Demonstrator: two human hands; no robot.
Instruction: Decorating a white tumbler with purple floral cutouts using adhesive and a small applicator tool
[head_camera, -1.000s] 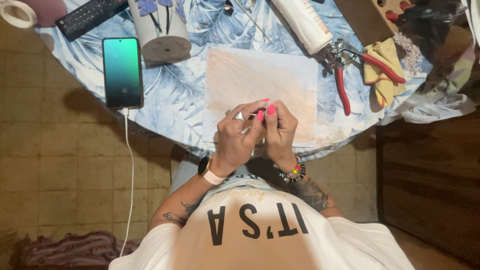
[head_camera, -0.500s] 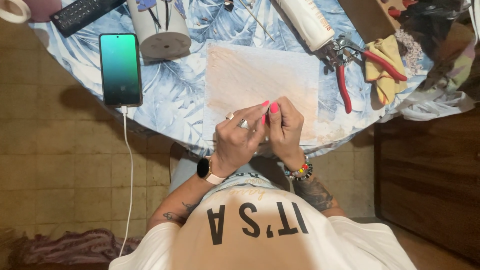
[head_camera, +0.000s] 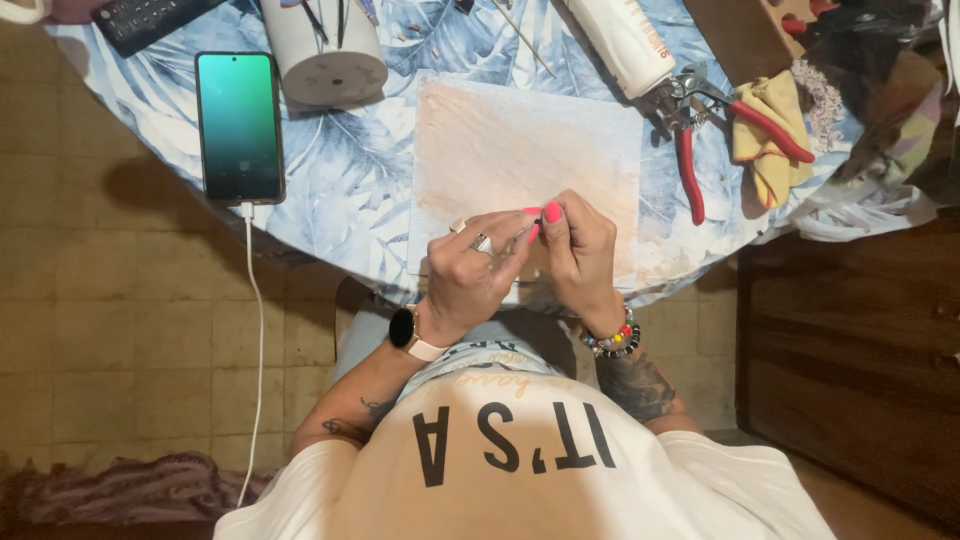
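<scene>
My left hand (head_camera: 470, 275), with rings and a wrist watch, and my right hand (head_camera: 585, 250), with pink nails and a bead bracelet, meet fingertip to fingertip over the near edge of a pale work mat (head_camera: 520, 140). Between the pinched fingers is a tiny dark piece (head_camera: 535, 226), too small to identify. The mat lies on a round table with a blue leaf-print cloth (head_camera: 350, 190). My white shirt fills the bottom of the view.
A lit phone (head_camera: 239, 125) on a white cable (head_camera: 258, 330) lies at the left. Beyond it are a white cylinder (head_camera: 320, 50) and a remote (head_camera: 150, 15). Red-handled pliers (head_camera: 700, 130), a white bottle (head_camera: 625, 40) and a yellow cloth (head_camera: 765, 140) lie at the right. A dark wooden cabinet (head_camera: 850, 350) stands beside the table.
My hands stay pinched together at the mat's near edge, with only small finger movements. The view has shifted slightly.
</scene>
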